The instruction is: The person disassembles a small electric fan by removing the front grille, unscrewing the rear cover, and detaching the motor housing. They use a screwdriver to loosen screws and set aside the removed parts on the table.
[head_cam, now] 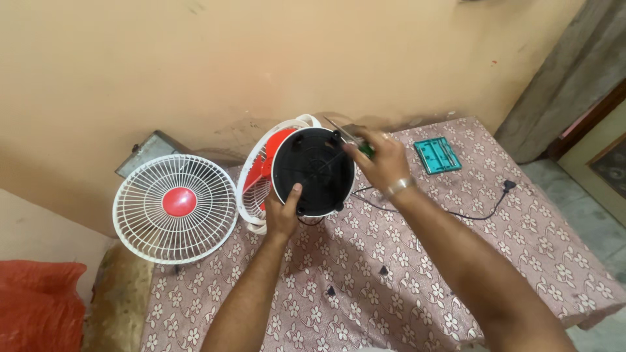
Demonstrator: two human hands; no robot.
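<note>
A small table fan lies tipped on the table, its round black base underside (313, 168) facing me. My left hand (283, 212) grips the lower left rim of that base, thumb on the black face. My right hand (381, 163) holds a green-handled screwdriver (355, 140) with its metal shaft pointing at the upper right edge of the base. Behind the base are the fan's red blades (277, 146) and white rear wire guard (251, 189).
A detached white front grille with a red centre (175, 208) leans at the table's left edge. A teal tool case (437, 155) lies far right. The black cord and plug (505, 188) trail right. Two small black pieces (383, 269) lie on the floral cloth (535, 241).
</note>
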